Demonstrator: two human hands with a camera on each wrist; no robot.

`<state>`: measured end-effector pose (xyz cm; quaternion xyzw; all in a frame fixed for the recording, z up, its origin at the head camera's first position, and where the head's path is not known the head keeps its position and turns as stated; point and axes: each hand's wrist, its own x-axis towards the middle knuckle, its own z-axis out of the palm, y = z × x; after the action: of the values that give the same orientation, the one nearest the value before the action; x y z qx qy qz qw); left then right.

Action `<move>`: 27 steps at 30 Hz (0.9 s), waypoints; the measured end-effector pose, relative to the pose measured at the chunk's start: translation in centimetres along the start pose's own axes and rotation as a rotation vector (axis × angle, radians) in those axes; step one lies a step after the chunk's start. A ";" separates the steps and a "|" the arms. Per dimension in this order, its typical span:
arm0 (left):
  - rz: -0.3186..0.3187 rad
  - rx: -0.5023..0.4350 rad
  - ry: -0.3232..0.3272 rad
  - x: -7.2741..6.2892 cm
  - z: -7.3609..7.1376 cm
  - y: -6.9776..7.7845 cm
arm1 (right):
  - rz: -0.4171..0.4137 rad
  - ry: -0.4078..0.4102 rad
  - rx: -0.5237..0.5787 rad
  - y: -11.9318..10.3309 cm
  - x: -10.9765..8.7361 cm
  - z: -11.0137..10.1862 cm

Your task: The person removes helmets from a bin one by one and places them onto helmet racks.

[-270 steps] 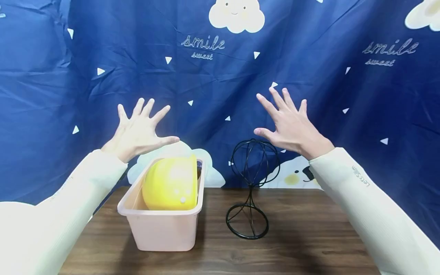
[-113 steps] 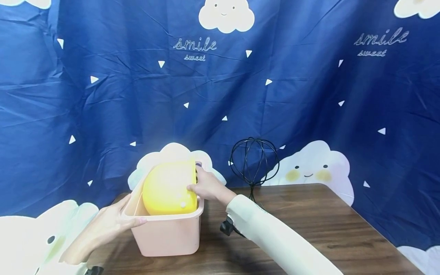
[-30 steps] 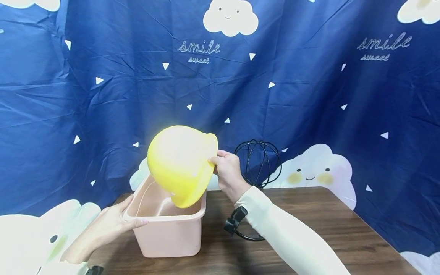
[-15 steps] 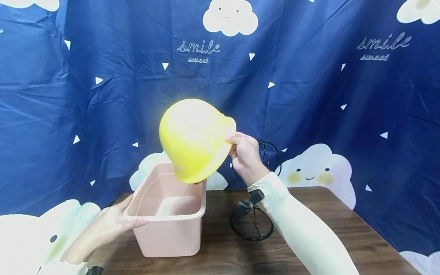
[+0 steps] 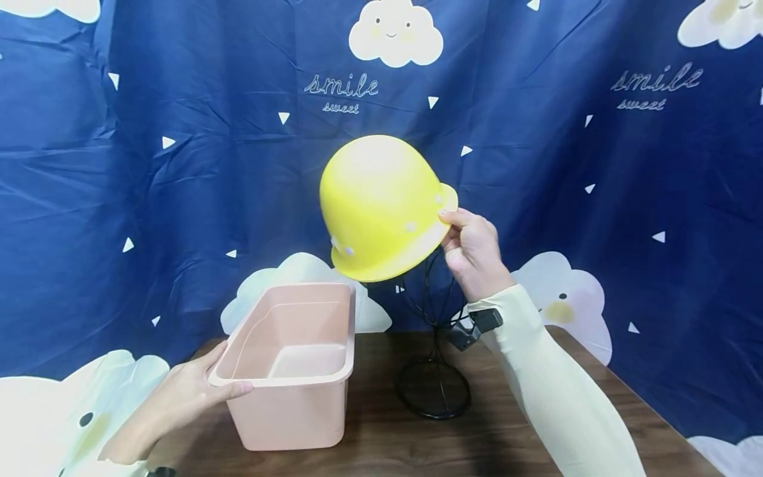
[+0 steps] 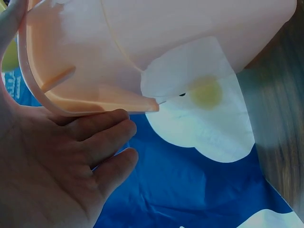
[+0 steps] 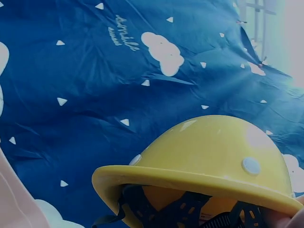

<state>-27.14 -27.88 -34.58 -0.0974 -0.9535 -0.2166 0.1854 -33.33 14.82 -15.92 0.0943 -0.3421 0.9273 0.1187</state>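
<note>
We hold 2 things: a yellow hard hat and a pink plastic bin.
Our right hand pinches the tilted hat's brim in midair, its dome left of the fingertips; below those fingers stands a black wire stand. Our left hand grips the bin's near corner.

Yellow domed hard-shell helmet: glossy, with pale round studs; the inner straps I see are dark. Pale pink rectangular plastic bin: plain. Black round-based wire stand. Brown wood tabletop: grain-streaked. Deep blue fabric backdrop: white triangles, yellow-cheeked white clouds, pale "smile sweet" lettering. Off-white fabric sleeve.
</note>
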 end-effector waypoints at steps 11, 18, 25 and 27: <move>0.017 0.033 0.019 0.1 -0.1 0.1 | 0.055 0.019 0.130 -4.1 0.1 -2.4; 0.013 0.047 0.015 -0.1 0.0 0.0 | 0.101 0.020 0.180 -5.9 0.3 -4.0; 0.013 0.046 0.004 -0.2 0.0 -0.1 | 0.149 0.035 0.209 -7.1 0.4 -6.2; 0.011 0.046 0.000 -0.2 0.0 0.0 | 0.161 0.047 0.207 -7.3 0.4 -6.9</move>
<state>-27.01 -27.91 -34.67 -0.0985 -0.9577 -0.1936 0.1890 -32.26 24.76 -16.54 0.0565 -0.2482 0.9662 0.0416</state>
